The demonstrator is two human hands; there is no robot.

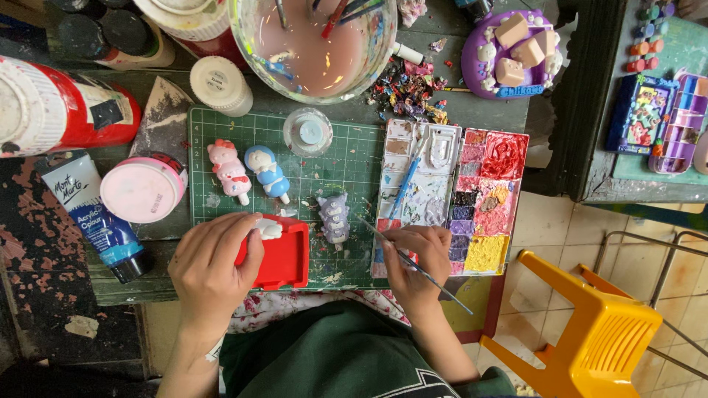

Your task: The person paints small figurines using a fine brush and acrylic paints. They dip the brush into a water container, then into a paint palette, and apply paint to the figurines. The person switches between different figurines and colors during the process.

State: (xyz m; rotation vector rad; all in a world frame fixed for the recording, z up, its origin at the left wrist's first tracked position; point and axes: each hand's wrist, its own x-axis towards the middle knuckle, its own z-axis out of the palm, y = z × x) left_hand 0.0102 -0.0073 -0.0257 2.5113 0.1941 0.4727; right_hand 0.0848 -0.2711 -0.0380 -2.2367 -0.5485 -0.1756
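Your left hand (210, 269) grips the red figure (284, 254) from its left edge, fingers curled over its top, near edge of the green cutting mat (346, 162). Purple figurine (334, 216) stands just right of it, untouched. Your right hand (413, 265) pinches a thin paintbrush (413, 264), fingers pressed together, bristle tip pointing toward the purple figurine. Paint palette (472, 191) lies under that hand.

Two bare hands and forearms reach up from the bottom edge, with no rings, watch or sleeves showing: the left hand (212, 269) and the right hand (414, 259). Below them, the person wears a dark green top (332, 354) with pale lettering partly visible.
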